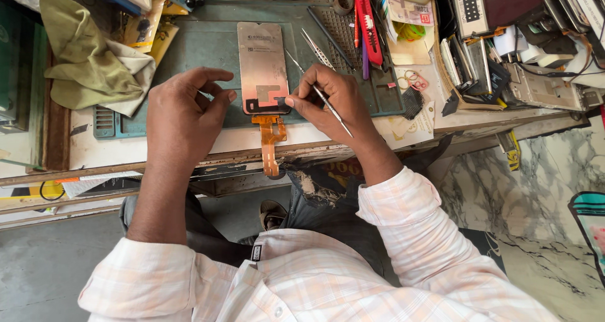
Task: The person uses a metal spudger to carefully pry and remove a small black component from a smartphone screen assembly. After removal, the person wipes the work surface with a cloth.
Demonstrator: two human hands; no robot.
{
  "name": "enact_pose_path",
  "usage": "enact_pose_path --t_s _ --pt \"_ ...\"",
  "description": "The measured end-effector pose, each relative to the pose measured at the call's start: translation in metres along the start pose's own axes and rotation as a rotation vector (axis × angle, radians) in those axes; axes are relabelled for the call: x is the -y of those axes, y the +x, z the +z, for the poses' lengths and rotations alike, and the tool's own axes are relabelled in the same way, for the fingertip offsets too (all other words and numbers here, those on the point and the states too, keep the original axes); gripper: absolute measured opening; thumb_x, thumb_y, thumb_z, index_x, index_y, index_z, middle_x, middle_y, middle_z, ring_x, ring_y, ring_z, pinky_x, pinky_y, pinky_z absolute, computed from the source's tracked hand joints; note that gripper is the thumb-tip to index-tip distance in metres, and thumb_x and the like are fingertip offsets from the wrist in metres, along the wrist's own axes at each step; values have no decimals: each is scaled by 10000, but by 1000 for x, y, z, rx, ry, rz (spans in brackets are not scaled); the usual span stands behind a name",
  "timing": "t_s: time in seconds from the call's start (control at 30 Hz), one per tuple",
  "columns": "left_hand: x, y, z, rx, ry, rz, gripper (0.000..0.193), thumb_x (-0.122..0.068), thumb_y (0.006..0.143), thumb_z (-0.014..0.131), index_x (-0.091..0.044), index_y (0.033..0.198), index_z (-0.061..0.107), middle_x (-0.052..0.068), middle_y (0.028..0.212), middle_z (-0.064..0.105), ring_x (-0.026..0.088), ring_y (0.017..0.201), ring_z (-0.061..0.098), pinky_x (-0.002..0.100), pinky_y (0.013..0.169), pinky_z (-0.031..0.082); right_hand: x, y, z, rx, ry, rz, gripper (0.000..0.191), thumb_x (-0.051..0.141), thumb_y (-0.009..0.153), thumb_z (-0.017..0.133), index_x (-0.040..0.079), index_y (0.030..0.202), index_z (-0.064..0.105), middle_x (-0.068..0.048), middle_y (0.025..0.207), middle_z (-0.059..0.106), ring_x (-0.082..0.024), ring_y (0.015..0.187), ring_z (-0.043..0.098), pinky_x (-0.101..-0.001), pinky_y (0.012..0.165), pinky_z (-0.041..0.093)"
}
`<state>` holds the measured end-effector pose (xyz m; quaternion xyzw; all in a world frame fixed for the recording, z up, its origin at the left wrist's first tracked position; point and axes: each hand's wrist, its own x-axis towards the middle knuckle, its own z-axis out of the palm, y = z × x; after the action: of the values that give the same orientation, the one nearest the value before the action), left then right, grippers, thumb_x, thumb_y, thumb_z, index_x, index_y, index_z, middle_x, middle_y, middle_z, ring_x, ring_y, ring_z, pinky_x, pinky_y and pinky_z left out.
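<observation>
A phone display panel (263,60) lies back side up on a green work mat (208,45), its orange flex cable (270,142) hanging over the bench's front edge. My right hand (334,98) grips thin metal tweezers (315,89), the thumb pressing the panel's lower right corner. My left hand (183,117) hovers at the panel's lower left, fingers curled and apart, holding nothing.
Another pair of tweezers (315,48), a dark probe (329,29) and a red cutter (367,23) lie on the mat's right. An olive cloth (88,57) sits at left. Phone parts and devices (504,70) crowd the right of the bench (157,149).
</observation>
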<state>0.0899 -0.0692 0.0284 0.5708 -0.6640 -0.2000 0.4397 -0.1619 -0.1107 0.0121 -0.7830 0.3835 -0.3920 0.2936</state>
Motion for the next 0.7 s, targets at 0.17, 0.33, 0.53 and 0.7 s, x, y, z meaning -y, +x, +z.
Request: enact_pose_path --t_s 0.17,0.33,0.53,0.7 --pt "5 3 -9 134 -138 -228 293 -104 843 801 -113 1135 774 -2 851 767 76 588 649 270 534 517 -1 5 3 5 10 71 287 37 917 833 79 870 554 37 761 606 -11 662 519 -209 573 435" --pt "10 8 -9 203 -72 -237 272 -140 828 802 -132 1099 793 21 835 774 119 562 665 296 547 525 -5 9 8 -2 43 107 308 63 914 847 88 863 544 57 756 587 -1 667 511 -194 577 434" --pt "22 10 1 144 69 -23 200 -145 789 827 -176 986 842 71 837 739 204 710 708 353 663 552 -10 11 10 -6 207 173 328 67 926 844 107 856 527 82 770 540 10 690 474 -182 608 417" --pt "26 9 3 133 91 -5 184 -156 794 835 -187 975 845 76 821 715 224 720 699 370 670 546 -6 12 12 0 134 175 343 59 892 856 114 816 526 80 753 533 9 673 473 -181 590 418"
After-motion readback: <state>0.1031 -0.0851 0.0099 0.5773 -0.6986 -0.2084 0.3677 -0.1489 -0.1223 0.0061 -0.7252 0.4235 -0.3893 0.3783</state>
